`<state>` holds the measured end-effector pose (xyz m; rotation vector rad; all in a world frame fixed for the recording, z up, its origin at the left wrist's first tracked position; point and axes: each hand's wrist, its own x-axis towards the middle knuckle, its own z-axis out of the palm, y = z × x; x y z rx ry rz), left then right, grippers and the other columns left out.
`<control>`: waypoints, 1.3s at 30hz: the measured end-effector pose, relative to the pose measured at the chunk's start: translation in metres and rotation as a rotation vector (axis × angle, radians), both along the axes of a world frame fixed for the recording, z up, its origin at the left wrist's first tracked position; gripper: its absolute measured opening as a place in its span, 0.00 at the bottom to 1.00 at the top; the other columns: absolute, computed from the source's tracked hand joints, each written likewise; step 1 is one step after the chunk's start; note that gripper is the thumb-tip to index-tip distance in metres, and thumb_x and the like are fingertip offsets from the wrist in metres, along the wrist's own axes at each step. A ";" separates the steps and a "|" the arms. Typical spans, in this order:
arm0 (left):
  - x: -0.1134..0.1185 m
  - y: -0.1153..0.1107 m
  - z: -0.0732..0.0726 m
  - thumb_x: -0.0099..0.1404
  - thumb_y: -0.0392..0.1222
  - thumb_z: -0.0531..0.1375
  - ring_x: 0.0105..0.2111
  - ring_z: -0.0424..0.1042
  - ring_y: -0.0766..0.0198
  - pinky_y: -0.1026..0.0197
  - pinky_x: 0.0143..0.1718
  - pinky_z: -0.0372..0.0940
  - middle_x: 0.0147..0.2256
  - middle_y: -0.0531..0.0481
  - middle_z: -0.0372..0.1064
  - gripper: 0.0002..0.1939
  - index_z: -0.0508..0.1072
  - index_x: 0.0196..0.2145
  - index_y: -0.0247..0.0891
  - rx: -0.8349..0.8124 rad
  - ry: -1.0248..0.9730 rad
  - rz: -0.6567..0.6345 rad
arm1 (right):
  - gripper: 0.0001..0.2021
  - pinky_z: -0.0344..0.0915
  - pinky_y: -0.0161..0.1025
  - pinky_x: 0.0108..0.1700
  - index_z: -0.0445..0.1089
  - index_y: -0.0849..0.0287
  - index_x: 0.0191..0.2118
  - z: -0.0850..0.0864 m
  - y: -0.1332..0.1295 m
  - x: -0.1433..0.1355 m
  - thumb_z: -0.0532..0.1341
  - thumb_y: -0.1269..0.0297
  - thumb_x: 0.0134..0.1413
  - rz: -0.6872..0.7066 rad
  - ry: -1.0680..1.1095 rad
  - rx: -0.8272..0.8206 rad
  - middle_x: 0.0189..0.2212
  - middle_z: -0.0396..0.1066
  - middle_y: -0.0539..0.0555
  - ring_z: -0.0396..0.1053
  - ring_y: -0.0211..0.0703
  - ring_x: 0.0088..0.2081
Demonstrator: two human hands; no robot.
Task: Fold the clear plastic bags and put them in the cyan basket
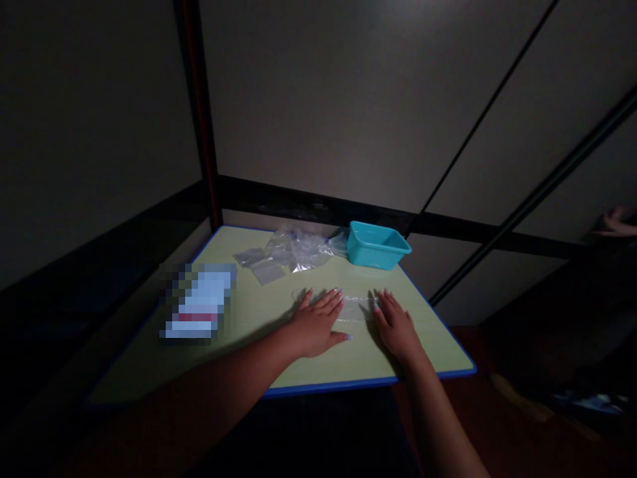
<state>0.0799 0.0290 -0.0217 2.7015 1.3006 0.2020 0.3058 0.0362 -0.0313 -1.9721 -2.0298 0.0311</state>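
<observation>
A clear plastic bag (357, 309) lies flat on the pale yellow table (298, 372). My left hand (318, 326) is spread palm down over the bag's left part, its thumb out to the side. At the bag's right end rests my right hand (397, 328), fingers stretched forward, with the thumb and fingertips by the bag's edge. Neither hand is closed around anything. Both hands cover part of the bag, so its ends are partly hidden.
Several crumpled clear plastic bags (298, 252) lie along the table's back. Beside them stands a turquoise plastic basket (378, 255). A blurred-out, phone-shaped thing (202, 299) lies at the left. Another person's hand (618, 222) shows at the far right. Walls border the table's back.
</observation>
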 end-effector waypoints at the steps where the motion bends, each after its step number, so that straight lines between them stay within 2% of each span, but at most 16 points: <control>1: 0.000 0.000 0.000 0.67 0.61 0.41 0.65 0.33 0.55 0.37 0.61 0.31 0.65 0.46 0.31 0.36 0.45 0.64 0.36 -0.003 -0.001 -0.002 | 0.24 0.49 0.54 0.59 0.58 0.64 0.59 0.000 0.001 0.002 0.45 0.58 0.61 -0.066 0.015 0.059 0.61 0.55 0.62 0.50 0.52 0.61; 4: -0.001 0.000 0.001 0.67 0.61 0.41 0.65 0.34 0.55 0.37 0.60 0.30 0.65 0.46 0.31 0.36 0.45 0.64 0.36 -0.023 0.002 0.001 | 0.20 0.56 0.49 0.53 0.67 0.68 0.48 0.004 0.000 0.003 0.52 0.58 0.57 -0.257 -0.012 0.150 0.50 0.65 0.67 0.58 0.57 0.55; 8: -0.001 0.000 0.003 0.67 0.61 0.41 0.65 0.34 0.55 0.37 0.61 0.31 0.65 0.47 0.33 0.36 0.45 0.65 0.36 -0.048 0.007 0.007 | 0.21 0.59 0.52 0.46 0.69 0.66 0.42 0.008 -0.004 -0.002 0.57 0.51 0.53 -0.360 -0.105 0.120 0.45 0.66 0.67 0.58 0.62 0.51; 12: -0.001 -0.001 0.005 0.67 0.60 0.41 0.65 0.34 0.56 0.37 0.61 0.32 0.65 0.47 0.33 0.36 0.45 0.65 0.36 -0.065 0.014 0.013 | 0.22 0.58 0.53 0.45 0.70 0.64 0.39 0.008 -0.005 -0.005 0.58 0.47 0.51 -0.322 -0.125 0.082 0.44 0.66 0.65 0.58 0.60 0.50; 18: -0.001 -0.001 0.003 0.67 0.61 0.40 0.65 0.33 0.55 0.37 0.60 0.32 0.65 0.47 0.33 0.36 0.44 0.65 0.36 -0.061 0.015 0.025 | 0.15 0.56 0.50 0.43 0.71 0.59 0.32 0.008 -0.002 -0.002 0.60 0.51 0.50 -0.232 -0.040 0.018 0.42 0.66 0.61 0.57 0.58 0.48; 23: -0.001 0.000 0.002 0.67 0.61 0.41 0.65 0.33 0.55 0.37 0.60 0.32 0.65 0.47 0.32 0.36 0.43 0.65 0.37 -0.075 0.016 0.028 | 0.11 0.53 0.49 0.43 0.69 0.57 0.30 0.007 -0.003 -0.001 0.61 0.54 0.48 -0.162 0.045 0.043 0.40 0.68 0.57 0.58 0.56 0.48; 27: -0.001 0.000 0.003 0.67 0.61 0.41 0.65 0.32 0.55 0.37 0.60 0.32 0.65 0.48 0.33 0.36 0.43 0.65 0.38 -0.078 0.017 0.030 | 0.11 0.52 0.45 0.42 0.65 0.56 0.35 0.004 -0.002 0.001 0.61 0.55 0.48 -0.134 0.161 0.083 0.36 0.70 0.54 0.63 0.52 0.44; 33: -0.001 -0.001 0.004 0.67 0.60 0.41 0.65 0.32 0.54 0.36 0.60 0.32 0.65 0.48 0.33 0.35 0.43 0.65 0.39 -0.082 0.022 0.033 | 0.19 0.55 0.41 0.38 0.62 0.55 0.44 0.000 -0.001 0.005 0.59 0.53 0.47 -0.108 0.383 0.120 0.28 0.70 0.48 0.68 0.45 0.32; 36: -0.002 -0.001 0.003 0.67 0.61 0.41 0.65 0.33 0.54 0.37 0.60 0.32 0.65 0.47 0.33 0.35 0.43 0.65 0.40 -0.080 0.014 0.035 | 0.17 0.58 0.44 0.41 0.67 0.55 0.43 0.003 -0.002 0.005 0.57 0.52 0.49 -0.084 0.377 0.119 0.31 0.72 0.51 0.69 0.47 0.36; 39: -0.002 0.000 0.002 0.66 0.61 0.41 0.65 0.33 0.54 0.37 0.60 0.32 0.65 0.47 0.33 0.35 0.44 0.65 0.40 -0.072 0.012 0.035 | 0.16 0.55 0.51 0.50 0.70 0.53 0.43 0.006 -0.005 0.002 0.55 0.52 0.52 -0.029 0.343 0.139 0.41 0.73 0.54 0.67 0.51 0.47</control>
